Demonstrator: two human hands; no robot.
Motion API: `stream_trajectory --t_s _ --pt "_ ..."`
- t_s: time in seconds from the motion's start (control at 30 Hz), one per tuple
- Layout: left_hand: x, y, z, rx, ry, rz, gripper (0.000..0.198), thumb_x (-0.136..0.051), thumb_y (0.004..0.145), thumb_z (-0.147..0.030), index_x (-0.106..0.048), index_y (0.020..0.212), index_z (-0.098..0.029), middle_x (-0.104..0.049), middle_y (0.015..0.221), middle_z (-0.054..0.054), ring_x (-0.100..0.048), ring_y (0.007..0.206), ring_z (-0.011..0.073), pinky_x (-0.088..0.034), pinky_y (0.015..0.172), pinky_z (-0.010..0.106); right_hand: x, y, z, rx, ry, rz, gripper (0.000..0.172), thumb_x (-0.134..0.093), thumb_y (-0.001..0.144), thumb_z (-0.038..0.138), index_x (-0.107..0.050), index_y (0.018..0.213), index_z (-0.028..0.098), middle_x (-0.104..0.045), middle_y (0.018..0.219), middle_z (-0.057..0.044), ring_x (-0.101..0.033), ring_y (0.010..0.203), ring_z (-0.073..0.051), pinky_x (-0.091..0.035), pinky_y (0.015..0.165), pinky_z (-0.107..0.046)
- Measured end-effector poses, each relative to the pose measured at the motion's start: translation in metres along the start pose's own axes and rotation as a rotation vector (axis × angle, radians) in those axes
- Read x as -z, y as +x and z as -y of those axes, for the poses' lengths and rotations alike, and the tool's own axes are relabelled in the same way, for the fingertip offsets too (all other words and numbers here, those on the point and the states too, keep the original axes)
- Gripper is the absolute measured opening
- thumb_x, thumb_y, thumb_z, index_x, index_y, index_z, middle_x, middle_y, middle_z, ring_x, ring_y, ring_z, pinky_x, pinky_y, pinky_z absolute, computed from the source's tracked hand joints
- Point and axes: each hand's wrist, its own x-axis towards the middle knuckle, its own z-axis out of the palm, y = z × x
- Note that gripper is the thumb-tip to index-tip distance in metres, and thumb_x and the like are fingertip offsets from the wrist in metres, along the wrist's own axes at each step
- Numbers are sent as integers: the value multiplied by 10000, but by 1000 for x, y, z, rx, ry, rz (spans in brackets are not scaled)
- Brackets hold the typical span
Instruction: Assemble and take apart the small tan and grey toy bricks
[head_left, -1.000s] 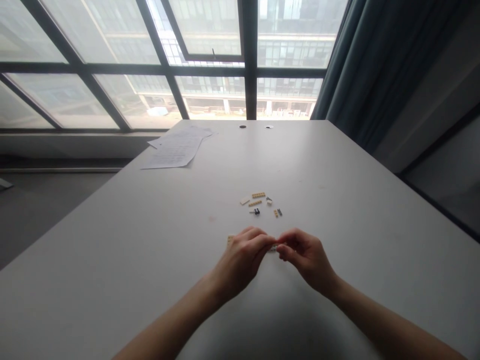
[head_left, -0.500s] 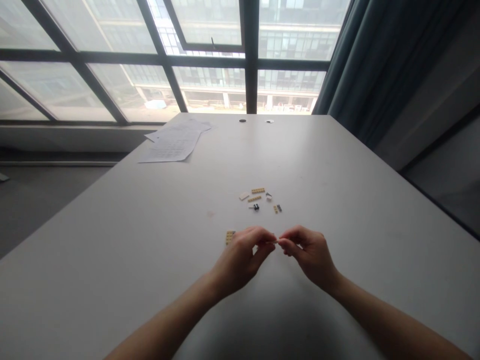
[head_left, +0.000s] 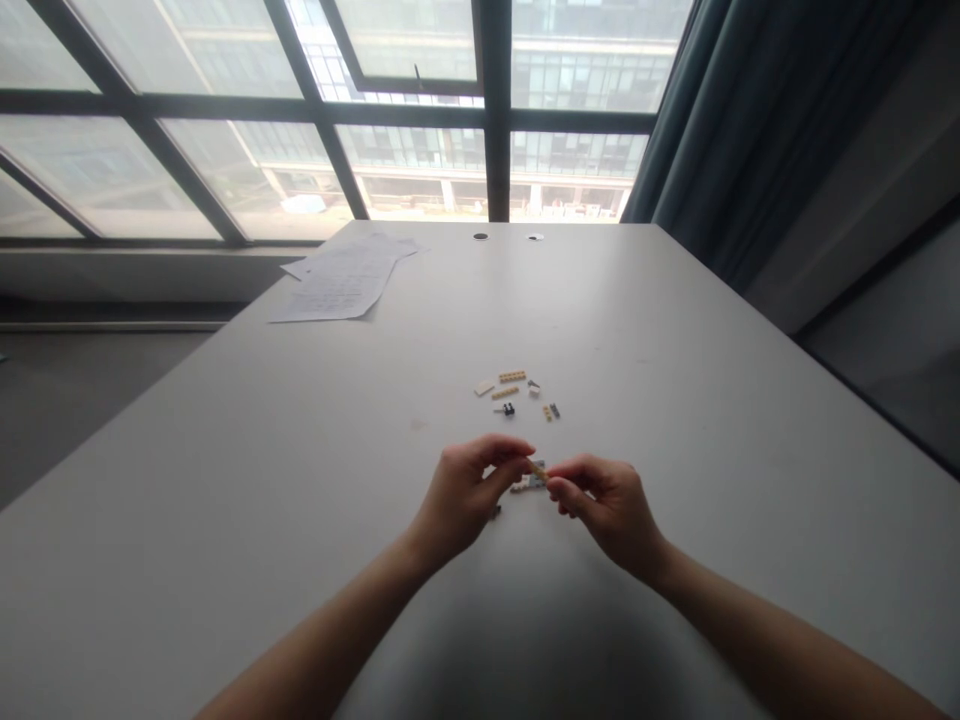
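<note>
Left hand (head_left: 466,485) and right hand (head_left: 606,500) pinch the tan strip (head_left: 538,470) at opposite ends, likely for steadiness; the black piece (head_left: 509,409) lies beyond it, reachable.

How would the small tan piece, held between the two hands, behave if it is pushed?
The tan piece is probably stiff, as it looks straight between the left hand and right hand. Being small and thin, it seems likely light.
</note>
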Motion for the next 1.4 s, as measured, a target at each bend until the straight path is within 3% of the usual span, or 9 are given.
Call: stream_trajectory --t_s 0.23,0.63,0.83,0.93,1.07,1.2,1.4 --pt "-2 1 -4 82 -239 24 164 -682 776 -249 -669 890 -132 -682 717 26 -633 666 129 -526 621 221 -10 -6 5 70 -72 61 91 -701 788 247 -685 740 171 -688 642 -10 -587 553 -114 -468 571 -215" --pt "-1 2 -4 33 -226 10 98 -626 820 -210 -680 858 -138 -684 685 10 -605 617 95 -523 617 197 -12 -10 7 92 -57 27 104 -687 785 212 -644 701 168 -650 611 10 -557 541 -102 -445 563 -206" --pt "2 1 -3 59 -217 -11 124 -695 772 -235 -650 834 -139 -710 734 35 -656 673 135 -520 623 218 -2 -4 2 -46 130 -73 108 -654 814 259 -653 759 167 -626 611 5 -559 550 -118 -456 540 -232" --pt "1 -5 -5 0 -60 34 86 -698 772 -231 -664 780 -153 -704 724 20 -641 673 127 -496 631 216 1 1 2 -124 262 -144 130 -654 820 292 -653 790 166 -642 613 3 -562 516 -114 -456 497 -226" --pt "-5 -13 -11 -144 154 121 42 -683 786 -186 -670 748 -173 -697 695 -10 -615 629 98 -463 611 195 1 3 5 -142 341 -135 165 -646 826 305 -640 743 162 -634 590 7 -553 493 -104 -444 477 -220" --pt "-10 -17 -15 -255 180 161 55 -658 798 -150 -654 748 -173 -690 718 -12 -603 624 82 -458 607 176 0 2 9 -150 346 -96 172 -646 823 298 -636 721 159 -620 559 14 -545 478 -98 -432 467 -214" --pt "-12 -18 -13 -304 194 182 63 -662 801 -143 -642 747 -170 -668 698 -11 -586 622 78 -458 627 173 0 3 11 -148 346 -50 161 -645 820 298 -652 737 160 -620 562 14 -533 487 -96 -440 474 -215"
